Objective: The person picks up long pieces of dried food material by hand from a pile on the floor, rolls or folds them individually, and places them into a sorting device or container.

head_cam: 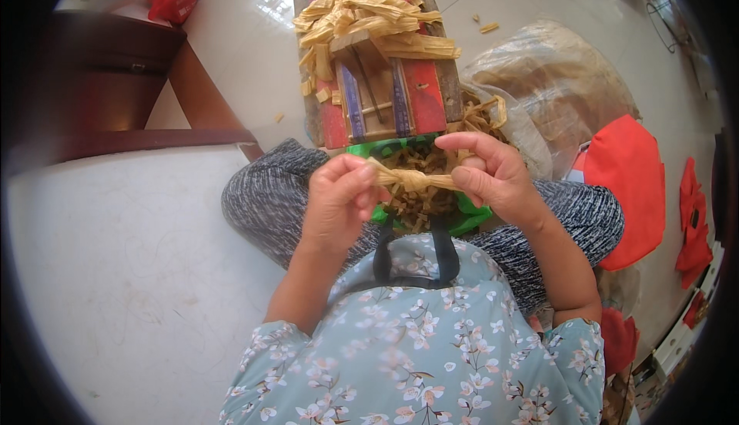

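Observation:
A tan fibrous strip, knotted in the middle [414, 180], stretches between my two hands above my lap. My left hand [342, 191] pinches one end between thumb and fingers. At the other end, my right hand [493, 176] holds the strip under its thumb, with the index finger extended. Below the strip, a green bag [469, 217] holds many small tan knotted pieces [424, 214]. Just beyond my hands stands a worn red board [426, 93], with a wooden block [361, 55] and a thin metal rod on it. Flat tan strips [369, 15] lie heaped over its far part.
A white surface [133, 252] with a dark red wooden edge lies at left. To the right are a translucent plastic sack [554, 73], a red bag [626, 194] and red cloth [693, 223] on the tiled floor. A few scraps [489, 28] lie near the board.

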`<act>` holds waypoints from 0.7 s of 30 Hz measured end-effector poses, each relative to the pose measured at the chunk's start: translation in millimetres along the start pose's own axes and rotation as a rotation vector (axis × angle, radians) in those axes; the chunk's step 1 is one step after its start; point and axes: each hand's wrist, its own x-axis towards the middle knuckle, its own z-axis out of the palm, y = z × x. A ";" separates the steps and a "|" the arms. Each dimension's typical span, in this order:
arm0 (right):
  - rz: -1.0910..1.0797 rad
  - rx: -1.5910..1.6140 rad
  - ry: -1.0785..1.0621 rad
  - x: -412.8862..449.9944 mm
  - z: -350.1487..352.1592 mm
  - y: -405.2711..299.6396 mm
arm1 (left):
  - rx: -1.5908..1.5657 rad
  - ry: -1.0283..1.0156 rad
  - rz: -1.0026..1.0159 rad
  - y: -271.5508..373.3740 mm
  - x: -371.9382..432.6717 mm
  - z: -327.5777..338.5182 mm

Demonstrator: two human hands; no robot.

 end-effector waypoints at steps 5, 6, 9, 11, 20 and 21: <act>-0.168 -0.570 -0.053 -0.4 -4.2 14.0 | 0.130 -0.027 -0.016 -3.0 4.8 -9.1; -0.249 -0.739 -0.072 1.6 -7.1 20.3 | 0.230 -0.027 -0.031 -3.9 6.7 -13.5; -0.655 -1.263 0.031 4.7 -15.3 32.3 | 0.824 0.093 0.375 -8.5 7.1 -25.1; -0.777 -1.406 0.054 5.0 -12.7 30.9 | 1.161 0.008 0.683 -3.0 8.5 -25.1; -0.669 -1.364 -0.213 -15.6 0.1 32.5 | 1.734 -0.558 0.970 -11.3 -3.9 -7.0; -0.621 -1.319 -0.246 -20.3 -1.4 34.9 | 1.766 -0.595 0.971 -10.2 -8.5 -8.3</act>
